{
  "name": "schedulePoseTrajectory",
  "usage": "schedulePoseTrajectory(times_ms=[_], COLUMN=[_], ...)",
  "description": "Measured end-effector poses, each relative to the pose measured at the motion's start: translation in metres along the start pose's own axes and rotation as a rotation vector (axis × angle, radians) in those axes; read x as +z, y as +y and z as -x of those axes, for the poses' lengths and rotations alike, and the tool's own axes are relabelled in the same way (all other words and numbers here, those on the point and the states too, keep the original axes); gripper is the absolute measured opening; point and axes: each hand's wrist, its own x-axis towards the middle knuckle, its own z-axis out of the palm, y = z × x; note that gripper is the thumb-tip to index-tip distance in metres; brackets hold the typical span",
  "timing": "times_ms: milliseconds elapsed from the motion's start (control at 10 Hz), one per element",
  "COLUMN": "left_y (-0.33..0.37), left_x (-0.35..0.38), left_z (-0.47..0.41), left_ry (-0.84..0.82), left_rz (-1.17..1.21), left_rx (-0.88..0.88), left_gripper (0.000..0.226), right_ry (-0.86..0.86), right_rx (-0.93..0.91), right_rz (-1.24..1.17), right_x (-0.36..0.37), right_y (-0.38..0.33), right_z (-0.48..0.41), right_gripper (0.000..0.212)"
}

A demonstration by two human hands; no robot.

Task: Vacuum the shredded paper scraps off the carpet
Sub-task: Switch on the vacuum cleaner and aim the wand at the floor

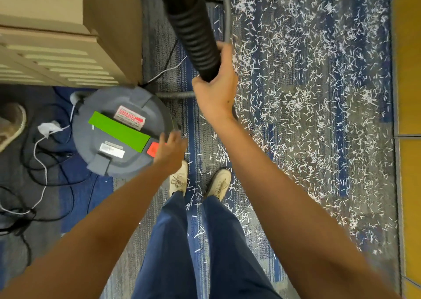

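Two hands, start-up step: right hand [216, 89] grips the hose [193, 32]; left hand [170, 148], fingers spread, hovers at the red switch [152, 149] on the vacuum [91, 139]. Likely next (scraps [307, 107] thick at right): press it.

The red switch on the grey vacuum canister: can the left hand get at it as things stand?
Probably yes. The left hand, fingers open, hovers right at the red switch on the vacuum canister, and nothing lies between them.

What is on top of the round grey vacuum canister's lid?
The round grey vacuum canister carries a green rectangular strip, a red-and-white label, a white label and a red switch; the left hand hides part of it.
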Motion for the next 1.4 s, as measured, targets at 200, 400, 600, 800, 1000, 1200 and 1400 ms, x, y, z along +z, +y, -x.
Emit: schedulePoseTrajectory(times_ms=[200, 400, 600, 800, 1000, 1200, 1400], left_y=[0.045, 0.065, 0.098, 0.111, 0.185, 0.248, 0.304], left_x=[-0.117, -0.157, -0.208, -0.258, -0.311, -0.335, -0.34], left_z=[0.039, 0.03, 0.043, 0.05, 0.049, 0.041, 0.007], left_ry=[0.103, 0.301, 0.484, 0.51, 0.58, 0.715, 0.451], left_rz=[0.385, -0.129, -0.763, -0.835, -0.855, -0.824, -0.706], left_rx=[0.259, 0.38, 0.571, 0.641, 0.665, 0.747, 0.448], left_gripper=[0.041, 0.036, 0.044, 0.035, 0.025, 0.034, 0.058], right_ry=[-0.042, -0.057, 0.002, 0.061, 0.025, -0.124, -0.184], right_rx=[0.147, 0.195, 0.253, 0.433, 0.459, 0.418, 0.475], right_rz=[0.038, 0.106, 0.151, 0.229, 0.312, 0.476, 0.566], right_x=[-0.024, -0.08, -0.156, -0.225, -0.307, -0.357, -0.367], right_y=[-0.014, -0.035, -0.037, 0.003, 0.046, 0.074, 0.104], right_z=[-0.002, -0.008, -0.012, -0.022, -0.012, -0.009, -0.013], right_gripper=[0.047, 0.03, 0.03, 0.028, 0.036, 0.03, 0.027])
